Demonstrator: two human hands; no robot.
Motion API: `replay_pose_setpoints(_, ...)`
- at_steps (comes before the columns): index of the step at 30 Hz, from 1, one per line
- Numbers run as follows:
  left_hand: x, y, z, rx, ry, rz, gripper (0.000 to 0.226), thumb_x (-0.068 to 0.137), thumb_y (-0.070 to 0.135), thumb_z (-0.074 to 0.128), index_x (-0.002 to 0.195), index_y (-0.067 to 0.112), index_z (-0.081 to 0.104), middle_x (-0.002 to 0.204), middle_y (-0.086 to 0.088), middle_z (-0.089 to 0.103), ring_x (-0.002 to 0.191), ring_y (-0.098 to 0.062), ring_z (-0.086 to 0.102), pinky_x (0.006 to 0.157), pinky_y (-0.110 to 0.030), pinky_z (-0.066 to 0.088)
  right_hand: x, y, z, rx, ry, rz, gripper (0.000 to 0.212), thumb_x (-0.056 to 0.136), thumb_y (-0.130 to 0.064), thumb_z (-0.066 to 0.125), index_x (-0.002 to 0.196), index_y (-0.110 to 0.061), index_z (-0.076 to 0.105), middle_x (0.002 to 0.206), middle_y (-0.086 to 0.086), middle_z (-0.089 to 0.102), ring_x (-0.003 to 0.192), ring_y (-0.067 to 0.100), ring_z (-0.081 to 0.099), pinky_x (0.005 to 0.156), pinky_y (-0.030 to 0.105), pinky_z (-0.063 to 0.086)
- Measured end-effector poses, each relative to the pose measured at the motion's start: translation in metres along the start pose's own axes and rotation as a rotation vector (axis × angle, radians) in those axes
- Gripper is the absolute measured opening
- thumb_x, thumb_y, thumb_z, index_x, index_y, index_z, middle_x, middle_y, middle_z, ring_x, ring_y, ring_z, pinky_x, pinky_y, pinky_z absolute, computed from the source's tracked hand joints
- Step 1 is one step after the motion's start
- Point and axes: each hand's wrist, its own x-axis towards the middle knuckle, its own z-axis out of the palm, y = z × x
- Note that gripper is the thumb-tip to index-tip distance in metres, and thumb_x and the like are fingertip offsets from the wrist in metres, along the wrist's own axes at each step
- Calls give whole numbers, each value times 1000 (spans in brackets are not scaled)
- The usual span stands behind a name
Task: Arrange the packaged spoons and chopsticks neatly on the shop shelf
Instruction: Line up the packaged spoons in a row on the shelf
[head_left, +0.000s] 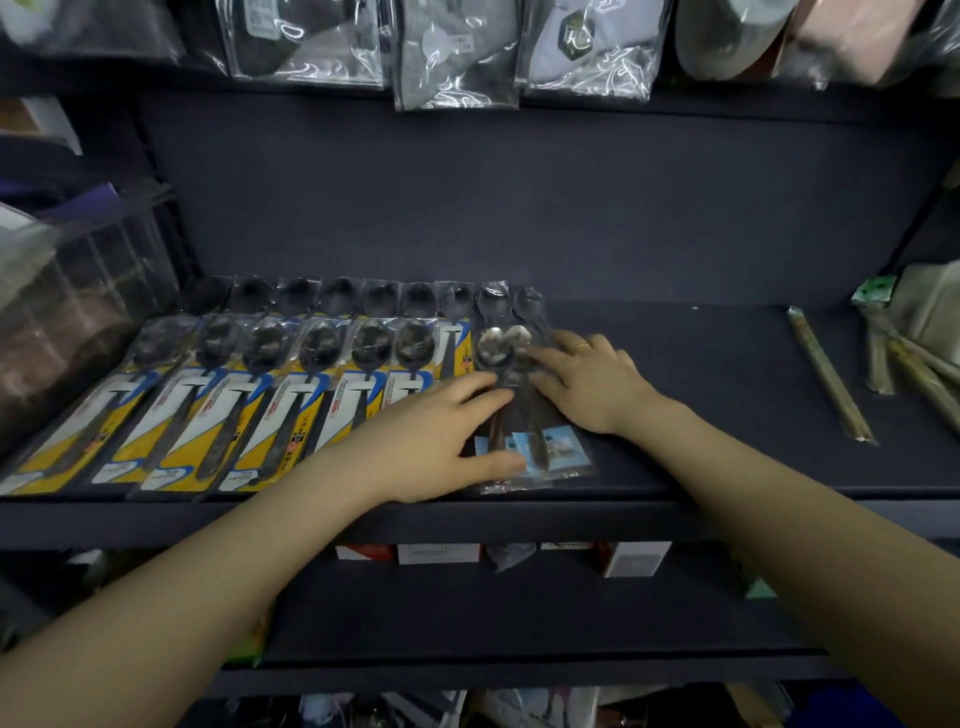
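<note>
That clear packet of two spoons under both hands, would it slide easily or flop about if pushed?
The clear spoon packet would probably slide easily: its glossy film lies on the smooth dark shelf. The film edges look wrinkled, so likely floppy, yet the spoons inside should keep it stiff lengthwise. The left hand and right hand rest flat on it, suggesting it shifts readily.

Shiny metal spoons (501, 347) (in glossy clear plastic) lie on a matt shelf (701, 405).

A dark navy shelf unit (727, 395) fills the view, its back panel (519, 197) plain. Light is dim. Bagged goods (457, 57) hang above.
</note>
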Motion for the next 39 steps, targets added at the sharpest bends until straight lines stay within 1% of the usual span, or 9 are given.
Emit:
replay_pose_setpoints(4, 13, -5, 2, 84, -76, -61, 86, 77, 73, 30, 146, 27, 7, 157, 6, -4, 143, -13, 4, 113, -30, 14, -9, -6, 0, 14, 129, -85, 53, 88, -53, 40, 134, -27, 44, 144, 5, 38, 129, 28, 32, 102, 43, 31)
replay_pose_setpoints(11, 24, -5, 1, 102, -122, -75, 102, 64, 83, 22, 146, 25, 5, 157, 4, -2, 143, -14, 7, 112, -29, 14, -11, -6, 2, 21, 9, -96, 55, 92, -38, 40, 140, -13, 36, 156, 6, 19, 141, 25, 21, 110, 40, 26)
replay_pose_setpoints(17, 33, -2, 5, 123, -126, -90, 92, 77, 74, 30, 147, 21, 3, 157, 5, -3, 142, -18, 9, 112, -30, 17, -11, -2, 4, 132, -28, -12, 52, 92, -29, 40, 135, 0, 37, 155, 17, 18, 141, 31, 23, 110, 36, 28)
replay_pose_setpoints(22, 44, -1, 1, 153, -129, -88, 95, 73, 77, 19, 146, 18, 9, 153, 4, 8, 137, -21, 21, 108, -31, 25, -2, 4, -5, 36, -43, -48, 52, 89, -30, 41, 135, -7, 40, 146, 13, 34, 129, 34, 36, 102, 40, 34)
replay_pose_setpoints(25, 66, -11, -10, 61, -4, -155, 76, 86, 63, 21, 146, 18, 15, 152, -2, 18, 136, -22, 25, 109, -34, 26, 17, 14, -14, 162, 64, -12, 46, 91, -31, 39, 130, -8, 45, 141, 13, 40, 126, 36, 38, 102, 43, 37)
replay_pose_setpoints(28, 98, -20, -25, 41, 57, -209, 64, 94, 49, 26, 145, 11, 16, 154, -7, 17, 139, -24, 22, 113, -33, 22, 45, 27, -18, 291, 70, -45, 44, 96, -22, 36, 137, -5, 39, 147, 14, 35, 136, 31, 31, 112, 35, 25)
replay_pose_setpoints(31, 122, -28, -30, 135, -83, -227, 68, 94, 48, 32, 146, 11, 11, 157, -7, 6, 143, -23, 14, 115, -32, 17, 66, 35, -12, 322, -65, -99, 52, 99, -29, 34, 145, -6, 26, 154, 12, 24, 142, 22, 22, 109, 19, 12)
replay_pose_setpoints(35, 128, -44, -25, 174, -185, -266, 76, 89, 58, 31, 148, 17, 5, 157, -6, 3, 144, -22, 8, 116, -33, 12, 77, 41, 0, 268, -179, -80, 63, 94, -49, 33, 148, -23, 14, 151, 10, 31, 135, 26, 34, 110, 39, 31)
replay_pose_setpoints(39, 126, -50, -16, 212, -169, -253, 72, 91, 58, 24, 147, 17, 7, 157, -4, 5, 144, -20, 6, 115, -31, 8, 80, 41, 5, 269, -85, -19, 51, 94, -37, 37, 139, -13, 31, 137, 16, 46, 123, 32, 46, 101, 40, 39)
